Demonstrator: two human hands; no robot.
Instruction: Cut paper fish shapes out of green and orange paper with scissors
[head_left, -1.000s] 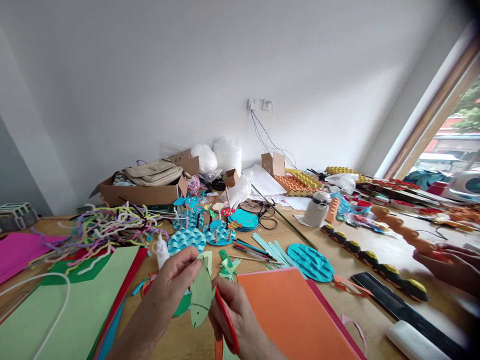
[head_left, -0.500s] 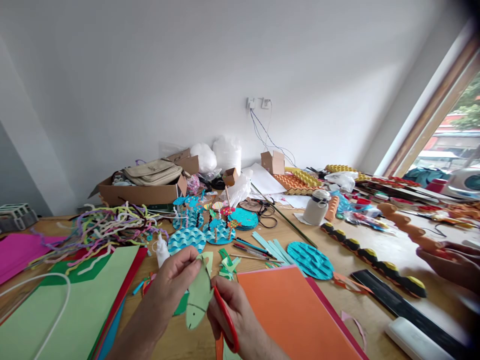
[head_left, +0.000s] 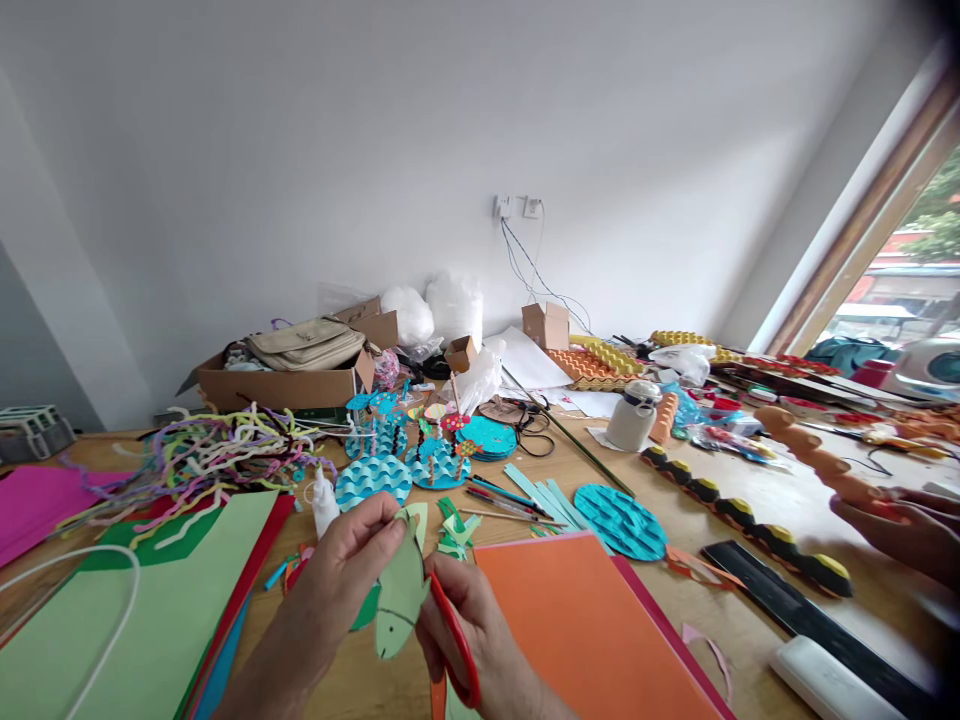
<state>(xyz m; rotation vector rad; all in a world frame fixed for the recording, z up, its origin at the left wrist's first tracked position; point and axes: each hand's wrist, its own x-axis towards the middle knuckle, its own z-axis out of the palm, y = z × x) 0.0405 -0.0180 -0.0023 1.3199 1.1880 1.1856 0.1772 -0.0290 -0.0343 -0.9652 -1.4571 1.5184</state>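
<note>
A light green paper fish (head_left: pixel 401 590), with a drawn eye and gill line, hangs head down over the table. My left hand (head_left: pixel 367 550) pinches it near the tail. My right hand (head_left: pixel 472 630) is closed around red-handled scissors (head_left: pixel 456 645) at the fish's right edge; the blades are mostly hidden. Under the hands lie a dark green paper piece (head_left: pixel 365 610) and light green paper, partly covered. Just beyond are green paper scraps (head_left: pixel 451 528) and a white glue bottle (head_left: pixel 324 505).
Orange paper (head_left: pixel 555 620) lies to the right, green sheets (head_left: pixel 150 620) to the left. Behind stand blue wavy discs (head_left: pixel 373 482), pipe cleaners (head_left: pixel 225 450) and a cardboard box (head_left: pixel 281 388). At far right another person's hand (head_left: pixel 892 535) holds an orange egg-carton strip (head_left: pixel 814 450).
The fish has tilted slightly and its head has shifted a little to the right. Both my hands keep nearly the same place and grip.
</note>
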